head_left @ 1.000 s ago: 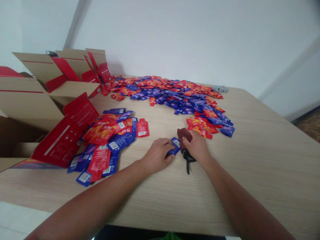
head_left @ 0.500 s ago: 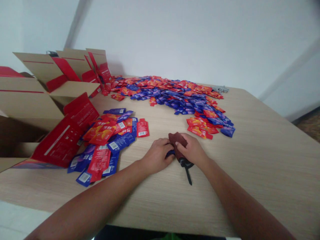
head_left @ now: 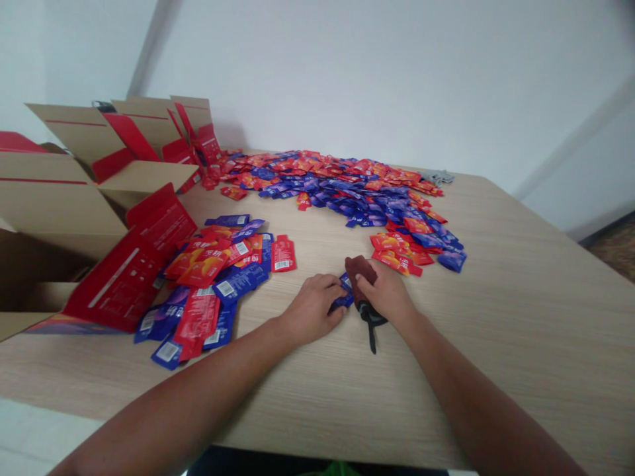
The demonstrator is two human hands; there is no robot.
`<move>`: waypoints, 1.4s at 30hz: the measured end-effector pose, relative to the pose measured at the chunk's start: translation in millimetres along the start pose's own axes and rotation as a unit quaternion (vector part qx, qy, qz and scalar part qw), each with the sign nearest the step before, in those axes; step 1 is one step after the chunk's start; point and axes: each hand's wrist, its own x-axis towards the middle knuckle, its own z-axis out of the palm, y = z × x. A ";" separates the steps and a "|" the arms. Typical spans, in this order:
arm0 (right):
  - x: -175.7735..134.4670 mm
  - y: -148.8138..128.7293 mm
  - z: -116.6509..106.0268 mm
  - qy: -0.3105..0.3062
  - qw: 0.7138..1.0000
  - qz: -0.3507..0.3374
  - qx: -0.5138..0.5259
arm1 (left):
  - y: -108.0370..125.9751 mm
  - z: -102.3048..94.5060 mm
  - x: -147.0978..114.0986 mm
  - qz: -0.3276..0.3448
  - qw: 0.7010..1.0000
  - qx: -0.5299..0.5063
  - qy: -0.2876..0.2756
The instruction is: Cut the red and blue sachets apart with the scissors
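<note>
Taking the hands as the middle of the clock, a pale wood-grain table (head_left: pixel 496 317) spreads out around them, its right edge slanting away toward 2 o'clock. Behind it, at 12, stands a plain white wall (head_left: pixel 347 79); pale floor (head_left: pixel 40 436) shows at 8.

From 9 to 10 o'clock stand open cardboard boxes. The front box (head_left: pixel 54 205) has its tan flaps up and a red flap (head_left: pixel 131 277) leaning out over the table; its inside is shadowed, and I cannot tell what it holds. More boxes (head_left: pixel 82 132), also flaps up, stand behind it.

A long heap (head_left: pixel 337 182) of red and blue packets curves from 11 round to 1, with a grey cloth (head_left: pixel 436 176) at its far right end. A smaller pile (head_left: pixel 213 271) lies at 9, touching the red flap, and a single red packet (head_left: pixel 283 254) lies near 10.

The left hand (head_left: pixel 313 307) curls narrowly over a blue packet (head_left: pixel 346 283), holding it on the table. The right hand (head_left: pixel 389 287) grips a brown tool (head_left: pixel 361 277) over the packet's right side, its black tail pointing to 6.
</note>
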 end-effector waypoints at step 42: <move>5.5 11.8 -4.8 0.013 0.998 0.021 -0.063 | -1.5 0.7 0.1 -0.004 1.000 -0.005 0.001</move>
